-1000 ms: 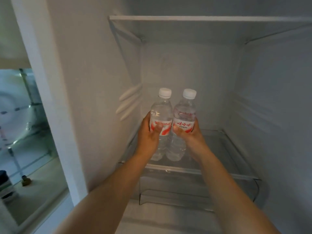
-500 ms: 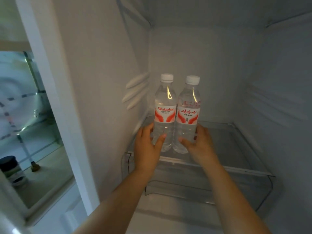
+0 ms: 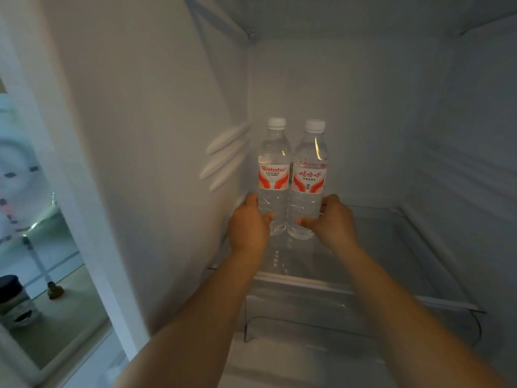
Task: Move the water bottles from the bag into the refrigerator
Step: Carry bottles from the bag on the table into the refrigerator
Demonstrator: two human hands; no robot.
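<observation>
- Two water bottles, left bottle [image 3: 273,175] and right bottle [image 3: 309,180], upright, touching side by side on the glass shelf [image 3: 377,247] of the refrigerator [image 3: 349,93], near the back left corner; white caps on, labels facing out
- Set further back than half a second ago; carried at label height a second ago, now standing on the glass
- Left hand [image 3: 249,222] low on the left bottle, thumb across the front, fingers curled round the far side; grip grasping the bottle's base, apparently light
- Right hand [image 3: 330,219] mirrored on the right bottle; grip grasping its lower body too; both slid down from the labels since a second ago
- Probably the end of placement; letting go and withdrawing likely next; bag out of view, so remaining count unknown
- Clear drawer [image 3: 335,312] under the shelf; dark-lidded jar [image 3: 14,301] outside, far left
</observation>
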